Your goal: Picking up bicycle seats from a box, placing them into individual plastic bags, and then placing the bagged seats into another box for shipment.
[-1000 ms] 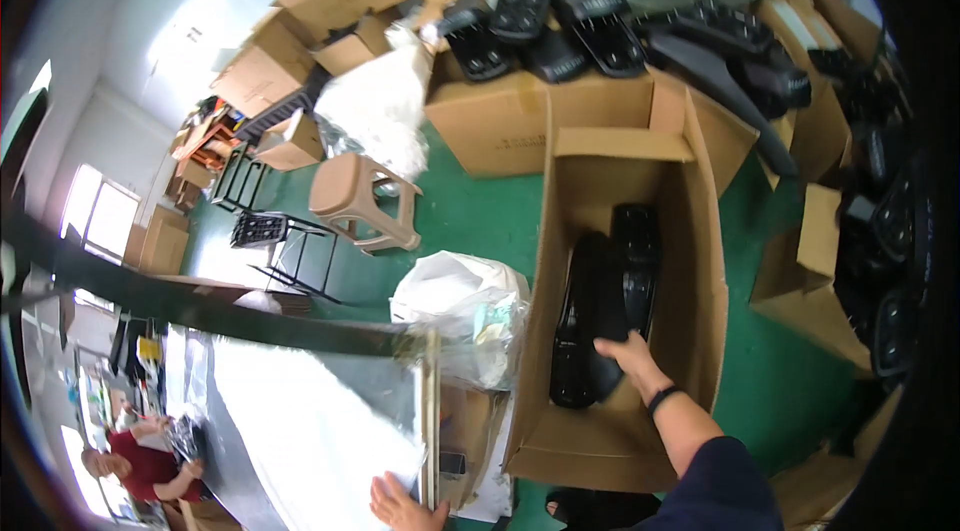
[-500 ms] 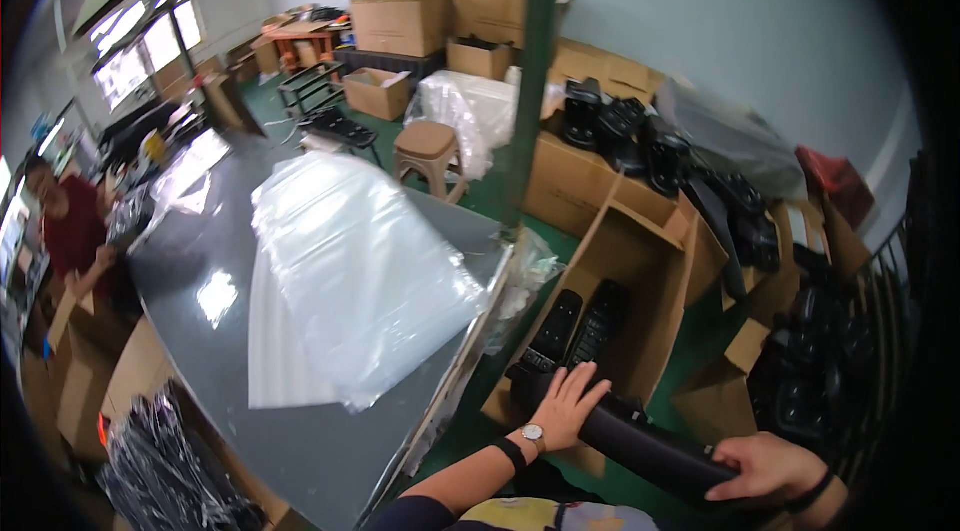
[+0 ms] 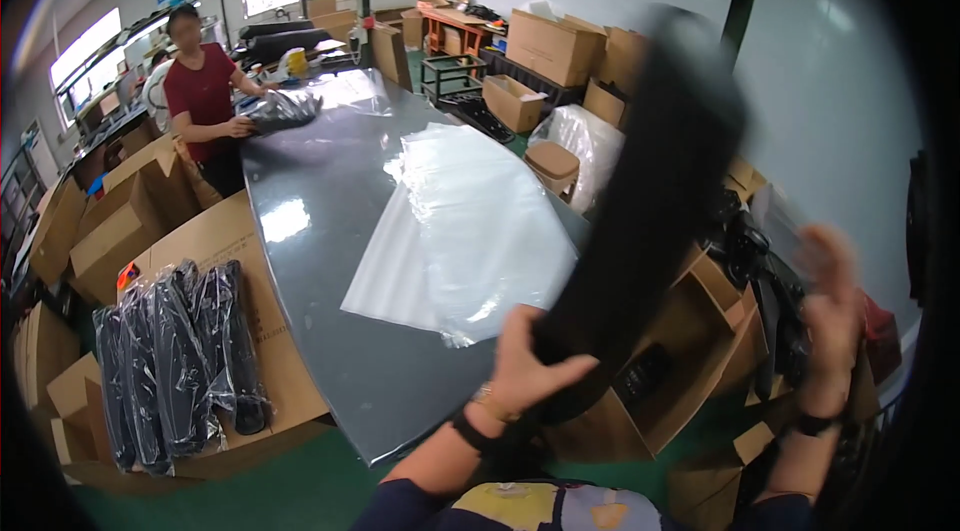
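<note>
The long black part (image 3: 640, 221) has come up out of the box, now at middle right, gripped by the left hand (image 3: 525, 371), while the right hand (image 3: 825, 311) is spread open.

Packing workshop: cardboard boxes (image 3: 550, 46), packing table (image 3: 310, 221)

Left forearm: comes in from the lower edge, slanting up and to the right, dark sleeve pushed back near the elbow.
Left wrist: carries a dark band with a small watch face.
Left hand (image 3: 530, 371): fingers curled shut around the lower end of a long black part (image 3: 640, 231), thumb pointing right.
Right forearm: rises almost straight up at the right edge, dark band at the wrist.
Right hand (image 3: 828, 321): blurred, fingers spread and loose, holding nothing, apart from the black part.
</note>
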A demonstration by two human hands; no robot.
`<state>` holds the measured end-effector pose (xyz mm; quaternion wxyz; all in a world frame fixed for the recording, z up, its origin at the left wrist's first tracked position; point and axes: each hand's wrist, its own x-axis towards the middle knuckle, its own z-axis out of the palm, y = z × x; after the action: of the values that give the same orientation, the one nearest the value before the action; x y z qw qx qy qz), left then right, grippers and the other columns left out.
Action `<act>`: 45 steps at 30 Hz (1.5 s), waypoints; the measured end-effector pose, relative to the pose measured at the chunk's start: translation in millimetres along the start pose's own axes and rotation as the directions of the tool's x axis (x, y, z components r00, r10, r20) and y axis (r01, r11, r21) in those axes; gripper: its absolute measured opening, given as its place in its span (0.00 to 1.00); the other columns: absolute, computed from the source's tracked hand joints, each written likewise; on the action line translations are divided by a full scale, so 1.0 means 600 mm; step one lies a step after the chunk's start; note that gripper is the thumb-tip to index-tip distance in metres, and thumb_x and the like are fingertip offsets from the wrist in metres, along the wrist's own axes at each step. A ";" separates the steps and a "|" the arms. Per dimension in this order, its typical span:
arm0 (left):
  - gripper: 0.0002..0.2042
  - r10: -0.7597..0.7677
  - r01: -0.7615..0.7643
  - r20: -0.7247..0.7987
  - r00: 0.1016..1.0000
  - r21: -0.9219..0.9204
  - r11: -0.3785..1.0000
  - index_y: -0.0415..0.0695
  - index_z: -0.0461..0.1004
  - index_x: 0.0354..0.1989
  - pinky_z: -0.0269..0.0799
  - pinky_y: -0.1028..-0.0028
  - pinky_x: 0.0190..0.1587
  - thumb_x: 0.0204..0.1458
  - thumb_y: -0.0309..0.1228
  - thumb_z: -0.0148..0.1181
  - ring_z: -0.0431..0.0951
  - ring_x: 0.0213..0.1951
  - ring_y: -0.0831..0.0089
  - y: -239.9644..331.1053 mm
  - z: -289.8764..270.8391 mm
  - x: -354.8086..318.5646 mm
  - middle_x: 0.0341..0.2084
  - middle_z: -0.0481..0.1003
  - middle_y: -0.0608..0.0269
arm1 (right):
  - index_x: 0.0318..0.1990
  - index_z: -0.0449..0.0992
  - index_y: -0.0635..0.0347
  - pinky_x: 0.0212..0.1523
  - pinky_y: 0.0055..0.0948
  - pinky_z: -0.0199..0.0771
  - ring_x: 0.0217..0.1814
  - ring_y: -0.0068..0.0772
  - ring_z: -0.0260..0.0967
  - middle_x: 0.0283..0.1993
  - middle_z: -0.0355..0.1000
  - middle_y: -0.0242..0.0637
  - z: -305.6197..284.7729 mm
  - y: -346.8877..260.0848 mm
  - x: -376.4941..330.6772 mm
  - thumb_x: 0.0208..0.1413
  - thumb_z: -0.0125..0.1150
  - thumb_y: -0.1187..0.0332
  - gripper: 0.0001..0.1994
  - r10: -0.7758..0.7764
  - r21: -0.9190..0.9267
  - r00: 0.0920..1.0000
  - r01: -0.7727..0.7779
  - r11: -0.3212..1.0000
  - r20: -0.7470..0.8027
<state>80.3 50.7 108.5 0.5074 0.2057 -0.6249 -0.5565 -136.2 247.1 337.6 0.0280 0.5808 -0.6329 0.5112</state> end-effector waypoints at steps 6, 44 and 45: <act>0.23 -0.209 0.085 -0.224 0.952 -0.461 0.883 0.37 0.64 0.54 0.68 0.72 0.51 0.49 0.24 0.63 0.72 0.47 0.72 0.031 -0.210 -0.011 0.44 0.73 0.61 | 0.66 0.52 0.55 0.52 0.37 0.73 0.61 0.39 0.62 0.63 0.60 0.39 0.372 0.308 -0.228 0.46 0.65 0.72 0.38 0.094 0.377 0.546 -0.682 0.626 0.833; 0.23 -0.113 0.395 -0.393 0.913 0.918 0.000 0.55 0.65 0.58 0.46 0.53 0.66 0.51 0.35 0.54 0.50 0.64 0.43 -0.190 -0.223 -0.268 0.60 0.57 0.42 | 0.46 0.75 0.66 0.44 0.27 0.74 0.42 0.31 0.75 0.42 0.76 0.42 0.397 0.485 -0.401 0.51 0.62 0.68 0.16 0.377 -0.223 0.226 -0.505 0.834 0.898; 0.22 -0.074 0.463 -0.462 0.884 0.886 -0.012 0.54 0.66 0.58 0.45 0.53 0.66 0.51 0.35 0.54 0.50 0.65 0.45 -0.196 -0.210 -0.269 0.61 0.56 0.42 | 0.46 0.75 0.66 0.44 0.27 0.74 0.42 0.31 0.75 0.42 0.76 0.42 0.388 0.493 -0.393 0.51 0.62 0.68 0.16 0.353 -0.214 0.214 -0.486 0.847 0.911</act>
<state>217.4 87.2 -80.3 0.1886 0.6896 -0.6988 -0.0253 -155.9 196.8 -103.2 -0.5085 0.5713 -0.6341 0.1133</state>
